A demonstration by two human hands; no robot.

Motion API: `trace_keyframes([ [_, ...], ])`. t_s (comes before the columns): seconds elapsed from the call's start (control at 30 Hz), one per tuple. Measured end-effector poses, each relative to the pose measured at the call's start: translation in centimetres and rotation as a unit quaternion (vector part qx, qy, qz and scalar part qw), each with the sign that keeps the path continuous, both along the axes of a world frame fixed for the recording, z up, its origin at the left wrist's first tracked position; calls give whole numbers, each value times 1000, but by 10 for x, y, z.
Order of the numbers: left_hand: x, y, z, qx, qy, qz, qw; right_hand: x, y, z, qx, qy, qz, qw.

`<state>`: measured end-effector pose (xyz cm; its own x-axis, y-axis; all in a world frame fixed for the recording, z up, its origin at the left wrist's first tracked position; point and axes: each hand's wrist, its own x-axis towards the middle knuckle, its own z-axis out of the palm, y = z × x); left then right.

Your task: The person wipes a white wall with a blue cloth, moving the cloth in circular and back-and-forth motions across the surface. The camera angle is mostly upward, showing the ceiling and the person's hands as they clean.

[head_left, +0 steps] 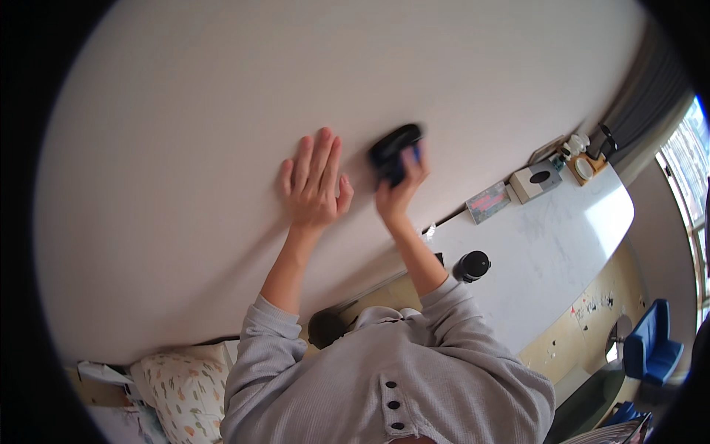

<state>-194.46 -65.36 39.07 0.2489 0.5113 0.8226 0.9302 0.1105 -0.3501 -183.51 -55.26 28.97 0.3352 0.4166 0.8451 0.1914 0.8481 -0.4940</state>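
Note:
A pale, plain wall [211,100] fills most of the view before me. My left hand [315,186] lies against it with the fingers spread, holding nothing. To its right, my right hand [405,180] grips a dark black and blue handheld object [395,149] at the wall. That object is blurred, and its exact kind cannot be told. Its far side is black and rounded, and blue shows near my fingers. A gap of bare wall lies between the left hand and the object.
A white marble-patterned table [532,244] at right bears a black lidded container [474,266], a tissue box [536,181] and a printed box [488,203]. A blue chair [653,344] stands beyond; a patterned pillow [186,388] lies lower left. A curtain [649,94] hangs upper right.

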Motion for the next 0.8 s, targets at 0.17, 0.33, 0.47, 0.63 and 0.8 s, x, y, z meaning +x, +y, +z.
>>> trace_keyframes([
  [0.17, -19, -22, -2, -17, -66, -109, 992, -6, -15, -2, 82, -127, 69, 986],
  [0.33, -47, -47, 4, 57, -134, -224, 964, 2, 0, 119, 167, -126, 45, 977],
  [0.47, -62, -65, 36, 115, -131, -230, 958, -19, -20, 128, 197, -155, 33, 967],
  [0.63, -81, -92, 37, 106, -109, -169, 974, -25, -51, -15, 314, -397, 52, 861],
  [0.8, -79, -86, 37, 141, -112, -209, 961, -36, -68, -6, 322, -456, 104, 823],
])
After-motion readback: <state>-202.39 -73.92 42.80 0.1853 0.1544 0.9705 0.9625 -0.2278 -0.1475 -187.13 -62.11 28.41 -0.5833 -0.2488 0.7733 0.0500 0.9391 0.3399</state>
